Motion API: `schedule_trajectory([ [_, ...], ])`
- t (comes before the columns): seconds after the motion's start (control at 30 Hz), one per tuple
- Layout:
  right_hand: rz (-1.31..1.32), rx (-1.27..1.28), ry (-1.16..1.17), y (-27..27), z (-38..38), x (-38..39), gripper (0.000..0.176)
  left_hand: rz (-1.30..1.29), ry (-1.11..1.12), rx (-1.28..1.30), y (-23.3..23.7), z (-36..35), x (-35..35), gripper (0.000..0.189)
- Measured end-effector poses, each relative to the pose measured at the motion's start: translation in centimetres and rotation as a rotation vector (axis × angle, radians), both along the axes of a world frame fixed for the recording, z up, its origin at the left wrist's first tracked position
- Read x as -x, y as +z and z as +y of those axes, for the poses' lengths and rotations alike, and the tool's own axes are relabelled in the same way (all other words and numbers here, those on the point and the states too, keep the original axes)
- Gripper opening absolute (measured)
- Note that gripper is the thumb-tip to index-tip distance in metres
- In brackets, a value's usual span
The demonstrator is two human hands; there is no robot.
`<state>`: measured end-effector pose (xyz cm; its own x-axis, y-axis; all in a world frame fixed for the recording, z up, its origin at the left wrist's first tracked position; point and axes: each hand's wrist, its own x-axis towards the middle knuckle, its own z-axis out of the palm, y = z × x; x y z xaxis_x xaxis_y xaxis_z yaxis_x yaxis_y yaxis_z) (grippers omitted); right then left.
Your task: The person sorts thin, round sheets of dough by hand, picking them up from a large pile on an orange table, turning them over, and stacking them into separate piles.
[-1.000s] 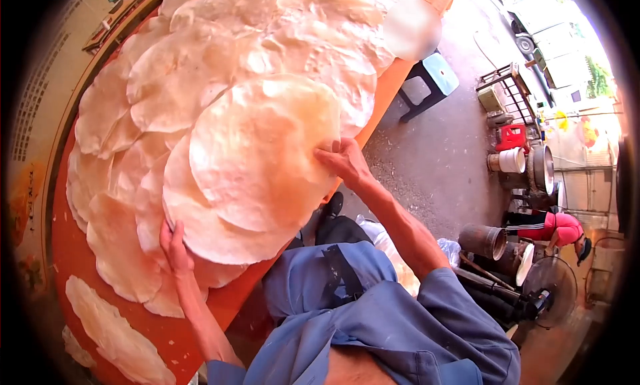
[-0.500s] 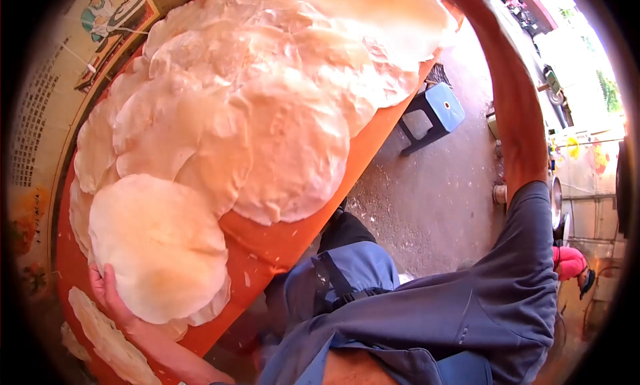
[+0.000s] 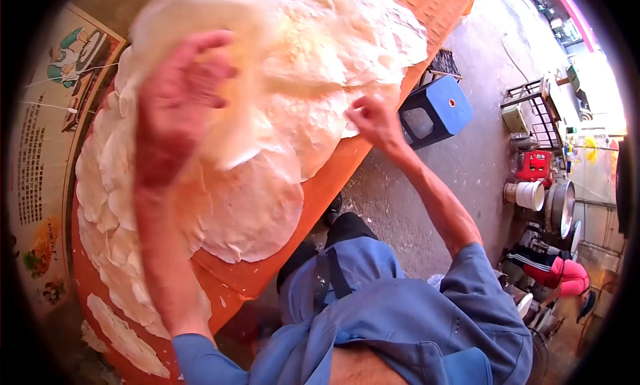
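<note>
Thin, round, pale dough skins [image 3: 252,208] overlap in a broad layer on the orange tabletop [image 3: 230,282]. My left hand [image 3: 183,98], smeared by motion, is raised over the upper left of the layer, its fingers curled but apart. Behind it, a blurred dough skin [image 3: 200,15] hangs or moves above the others, partly hidden by the hand. My right hand [image 3: 375,122] is by the table's right edge, next to the outermost skins. Its fingers are bent in, and nothing shows in them.
A blue plastic stool [image 3: 448,105] stands beyond the table's right edge. An illustrated panel [image 3: 43,152] lines the left side. At the far right are a white bucket [image 3: 529,195], a metal pan [image 3: 561,208] and a bent-over person in pink [image 3: 565,278]. Dough scraps [image 3: 125,335] lie at the lower left.
My left hand has risen from the round skin at the lower left to the upper left. My right hand has come down from the top right. The camera view has shifted.
</note>
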<state>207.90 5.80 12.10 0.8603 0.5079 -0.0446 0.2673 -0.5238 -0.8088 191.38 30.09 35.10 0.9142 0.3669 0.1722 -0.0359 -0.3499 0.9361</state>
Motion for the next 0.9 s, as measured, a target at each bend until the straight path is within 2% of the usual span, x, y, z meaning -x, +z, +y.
schedule_trajectory([
  [0.07, -0.217, 0.072, -0.276, 0.4, -2.7, -2.2, 0.033, 0.039, 0.054, -0.115, -4.0, -2.8, -0.3, 0.029],
  [0.13, -0.244, 0.138, -0.409, -2.4, -5.0, -4.7, 0.045, 0.155, 0.047, -0.288, -9.4, -4.0, 2.1, 0.037],
  [0.2, 0.328, -0.074, -0.436, -4.4, -5.3, -5.8, 0.045, 0.166, -0.018, -0.693, -16.6, -4.4, 6.2, 0.055],
  [0.27, 0.486, -0.317, -0.533, -4.4, -4.9, -6.0, 0.042, 0.316, -0.052, -0.565, -19.1, -7.5, 9.3, 0.065],
  [0.3, 0.583, -0.397, -0.607, -3.5, -4.4, -6.0, 0.036, 0.357, -0.003, -0.641, -20.3, -9.1, 10.4, 0.067],
  [0.37, 0.651, -0.395, -0.654, -4.3, -4.6, -5.7, 0.036, 0.422, 0.107, -0.787, -22.5, -11.3, 12.0, 0.071],
  [0.4, 0.677, -0.395, -0.671, -4.5, -4.6, -6.1, 0.036, 0.373, 0.15, -0.783, -23.2, -11.4, 12.5, 0.07],
  [0.47, 0.769, -0.277, -0.558, -2.0, -3.0, -4.3, 0.029, 0.286, 0.225, -0.768, -24.8, -11.9, 13.4, 0.07],
  [0.53, 0.507, -0.278, -0.46, -2.6, -3.6, -5.5, 0.024, 0.276, 0.225, -0.802, -25.9, -11.0, 14.6, 0.064],
  [0.57, 0.427, -0.343, -0.384, 1.5, -2.6, -4.6, 0.021, 0.276, 0.242, -0.791, -25.6, -10.4, 14.5, 0.061],
  [0.6, 0.31, -0.179, -0.415, 3.4, -2.2, -5.5, 0.021, 0.28, 0.254, -0.777, -25.3, -10.0, 14.6, 0.058],
  [0.63, 0.17, -0.125, -0.398, 5.1, -2.0, -6.7, 0.021, 0.272, 0.224, -0.746, -25.1, -9.8, 14.7, 0.065],
  [0.67, 0.125, -0.266, -0.335, 7.8, -1.5, -7.1, 0.022, 0.28, 0.221, -0.714, -24.6, -10.1, 14.7, 0.069],
  [0.7, 0.036, -0.265, -0.305, 11.2, -1.4, -7.9, 0.023, 0.285, 0.22, -0.686, -23.9, -10.6, 14.3, 0.072],
  [0.73, -0.101, -0.394, -0.164, 13.2, -2.2, -10.3, 0.022, 0.29, 0.218, -0.658, -23.6, -11.1, 13.9, 0.075],
  [0.77, -0.181, -0.373, -0.112, 15.0, -3.0, -14.6, 0.022, 0.331, 0.255, -0.648, -24.1, -11.8, 13.4, 0.085],
  [0.8, -0.354, -0.249, -0.123, 18.7, -1.8, -15.6, 0.023, 0.345, 0.282, -0.68, -24.6, -12.2, 12.9, 0.084],
  [0.83, -0.403, -0.248, 0.003, 18.6, -4.1, -25.5, 0.022, 0.365, 0.302, -0.713, -25.0, -12.5, 12.5, 0.083],
  [0.87, -0.496, 0.056, -0.128, 23.5, -1.3, -23.2, 0.018, 0.387, 0.319, -0.744, -25.2, -12.9, 12.3, 0.082],
  [0.9, -0.736, -0.033, 0.087, 26.1, 1.1, -21.8, 0.013, 0.38, 0.333, -0.751, -25.3, -13.1, 12.0, 0.08],
])
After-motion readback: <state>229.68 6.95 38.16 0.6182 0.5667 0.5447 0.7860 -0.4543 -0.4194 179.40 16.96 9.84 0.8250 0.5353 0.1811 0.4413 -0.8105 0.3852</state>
